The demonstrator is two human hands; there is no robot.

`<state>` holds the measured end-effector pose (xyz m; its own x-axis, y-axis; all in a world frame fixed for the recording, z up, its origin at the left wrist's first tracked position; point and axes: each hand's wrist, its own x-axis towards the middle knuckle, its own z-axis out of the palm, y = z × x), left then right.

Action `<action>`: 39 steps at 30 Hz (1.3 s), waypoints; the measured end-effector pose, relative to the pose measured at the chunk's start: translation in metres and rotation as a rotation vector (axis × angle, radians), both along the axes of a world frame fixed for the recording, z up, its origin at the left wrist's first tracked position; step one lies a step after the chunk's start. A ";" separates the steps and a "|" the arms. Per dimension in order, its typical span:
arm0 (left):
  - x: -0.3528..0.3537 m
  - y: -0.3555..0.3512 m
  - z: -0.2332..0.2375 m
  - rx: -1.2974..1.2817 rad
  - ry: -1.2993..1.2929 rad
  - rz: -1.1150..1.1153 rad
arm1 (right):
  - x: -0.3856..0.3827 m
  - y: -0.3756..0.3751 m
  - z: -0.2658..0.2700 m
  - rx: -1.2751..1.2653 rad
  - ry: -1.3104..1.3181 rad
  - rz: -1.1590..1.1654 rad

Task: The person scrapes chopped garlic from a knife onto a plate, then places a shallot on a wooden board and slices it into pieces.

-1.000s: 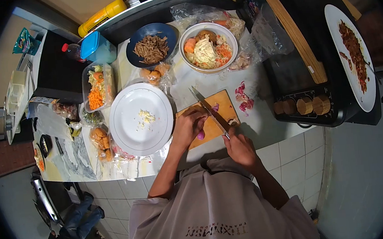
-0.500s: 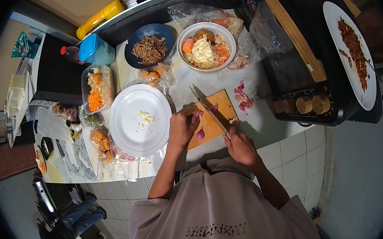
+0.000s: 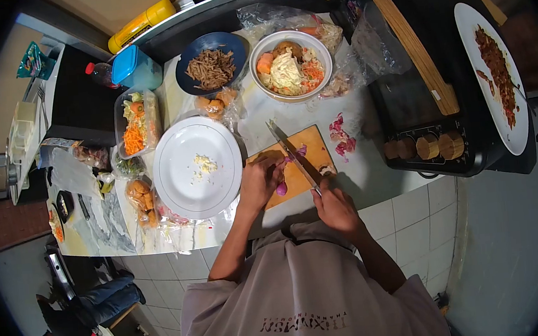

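My right hand (image 3: 338,209) is closed around the handle of a kitchen knife (image 3: 292,152), whose blade slants across an orange cutting board (image 3: 315,139). The fingers of my left hand (image 3: 261,181) are pinched at the board's left side, against a purple shallot piece close to the blade; the fingers partly cover it. A whole peeled shallot (image 3: 282,190) lies just under that hand. Cut purple bits (image 3: 302,150) rest beyond the blade, and a small pale brown scrap sits by the right edge. To the left, a white plate (image 3: 176,198) bears finely chopped pale bits (image 3: 204,166).
Shallot skins (image 3: 342,137) lie right of the board. Behind stand a white bowl (image 3: 254,73) of mixed food and a dark blue plate (image 3: 181,59) of shredded meat. A black oven (image 3: 399,115) borders the right; tubs and bags crowd the left. Another person (image 3: 71,323) sits lower left.
My left hand has shifted slightly right, its fingers nearer the blade and partly over the whole shallot. The knife hand has moved only a little left. The other person has changed posture.
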<state>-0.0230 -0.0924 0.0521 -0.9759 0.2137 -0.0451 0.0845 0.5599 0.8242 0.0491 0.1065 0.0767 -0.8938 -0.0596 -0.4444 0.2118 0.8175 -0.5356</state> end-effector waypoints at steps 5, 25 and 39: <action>-0.003 0.002 0.005 0.022 0.130 -0.014 | 0.001 0.000 -0.003 0.023 0.008 0.029; 0.003 0.003 -0.008 -0.099 0.238 -0.057 | -0.004 -0.004 0.002 0.108 0.116 0.131; 0.012 0.008 -0.021 -0.189 0.325 0.019 | -0.015 -0.012 0.030 0.214 0.118 0.293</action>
<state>-0.0113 -0.0842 0.0313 -0.9494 0.2132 0.2307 0.3130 0.7038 0.6377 0.0345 0.0945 0.1072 -0.8985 -0.2376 -0.3692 -0.1010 0.9303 -0.3527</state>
